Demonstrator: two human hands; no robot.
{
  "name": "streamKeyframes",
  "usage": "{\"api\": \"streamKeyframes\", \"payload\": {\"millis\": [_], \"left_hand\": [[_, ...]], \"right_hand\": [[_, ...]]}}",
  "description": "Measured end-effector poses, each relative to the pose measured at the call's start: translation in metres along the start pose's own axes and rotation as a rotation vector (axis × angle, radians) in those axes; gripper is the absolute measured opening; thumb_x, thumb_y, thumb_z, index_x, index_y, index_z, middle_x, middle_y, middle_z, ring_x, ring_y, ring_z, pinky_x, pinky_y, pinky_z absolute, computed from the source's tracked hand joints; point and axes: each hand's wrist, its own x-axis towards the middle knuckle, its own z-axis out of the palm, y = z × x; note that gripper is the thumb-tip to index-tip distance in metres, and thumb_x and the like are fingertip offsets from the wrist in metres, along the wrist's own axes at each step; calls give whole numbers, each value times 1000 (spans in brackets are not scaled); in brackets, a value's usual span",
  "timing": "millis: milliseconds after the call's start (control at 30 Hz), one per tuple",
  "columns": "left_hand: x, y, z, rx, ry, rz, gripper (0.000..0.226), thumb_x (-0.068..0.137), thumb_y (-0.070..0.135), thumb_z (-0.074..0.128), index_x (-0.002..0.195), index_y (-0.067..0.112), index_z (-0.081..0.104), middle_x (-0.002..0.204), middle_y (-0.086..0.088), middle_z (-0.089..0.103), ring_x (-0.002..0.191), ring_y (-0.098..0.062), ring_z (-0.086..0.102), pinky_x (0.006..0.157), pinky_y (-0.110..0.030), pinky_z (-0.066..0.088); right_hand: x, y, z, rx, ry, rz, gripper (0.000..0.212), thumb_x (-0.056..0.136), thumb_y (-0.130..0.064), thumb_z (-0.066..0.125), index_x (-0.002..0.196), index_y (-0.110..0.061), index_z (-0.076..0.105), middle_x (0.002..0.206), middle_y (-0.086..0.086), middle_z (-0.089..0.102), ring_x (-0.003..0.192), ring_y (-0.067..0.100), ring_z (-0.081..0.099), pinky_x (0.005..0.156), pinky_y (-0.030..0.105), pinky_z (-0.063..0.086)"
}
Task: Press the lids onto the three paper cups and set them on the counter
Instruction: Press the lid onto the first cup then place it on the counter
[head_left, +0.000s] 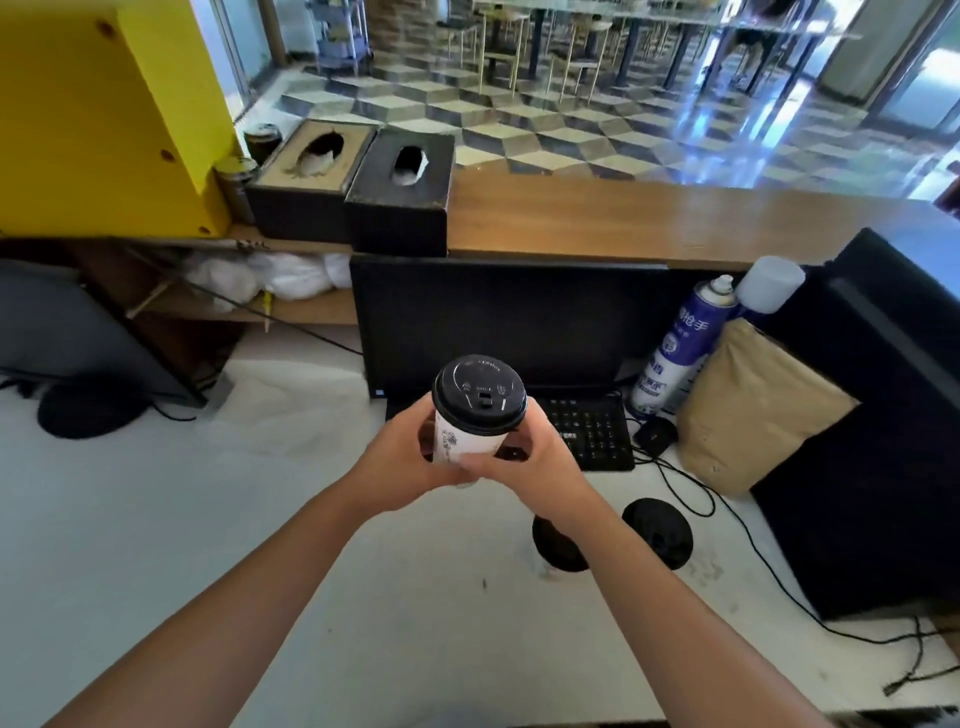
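- Black plastic is capping the paper cup (470, 441) that we are holding up in front of the monitor (511, 322); its lid (479, 394) is looking seated all round the rim, as far as we can judge.
- Our left hand (400, 462) is wrapping the cup's left side, fingers curled closed around the wall.
- Our right hand (540, 462) is closing on the right side, thumb lying across the front of the cup; both hands are gripping this one cup and nothing else.
- Nearer to us than the monitor, on the white worktop (208, 519), a second lidded cup (558, 545) is standing partly hidden under our right wrist, and a black round lid-like shape (657, 532) is sitting just to its right; whether a cup is under that one we cannot tell.
- We are judging the step in hand to be the last check of the press on this cup, with setting down not yet done.
- Behind and above the monitor, the wooden counter (649, 218) is lying bare to the right of the tissue boxes (353, 192).
- Next we are needing to lift the cup over the monitor's top edge, keeping it upright, and to place it on that wood.
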Motion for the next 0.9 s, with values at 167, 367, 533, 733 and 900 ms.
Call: {"api": "streamKeyframes", "payload": {"millis": [167,367,533,733,900], "left_hand": [[17,10,1,31,16,31,70,72,5,88,130,27,57,117,13,72,111,-10,68,83,-23,58],[63,40,-7,151,38,75,69,71,18,89,130,33,55,116,17,70,110,-4,67,92,-35,58],[111,75,-12,190,84,122,60,74,33,86,125,36,55,113,18,71,107,-3,67,94,-36,57],[167,99,-24,171,184,148,65,73,43,83,130,30,55,117,11,71,110,-10,67,97,-45,56],[209,111,-37,166,239,154,61,76,35,84,130,27,56,118,10,71,112,-13,66,100,-44,53]], "right_hand": [[18,-3,-15,-32,-37,-50,69,70,-31,91,129,-33,55,122,-13,69,112,6,66,95,38,58],[56,-29,-46,-95,-16,-124,68,69,-46,87,129,-38,56,124,-16,67,113,8,65,95,39,58],[96,-61,-80,-103,19,-160,66,72,-42,87,131,-35,57,120,-13,70,107,7,68,90,41,60],[153,-99,-108,-149,55,-197,71,68,-49,85,133,-38,56,117,-12,69,101,12,70,88,47,61],[198,-119,-120,-175,61,-218,75,65,-54,83,133,-36,56,120,-11,69,98,15,72,85,48,61]]}}
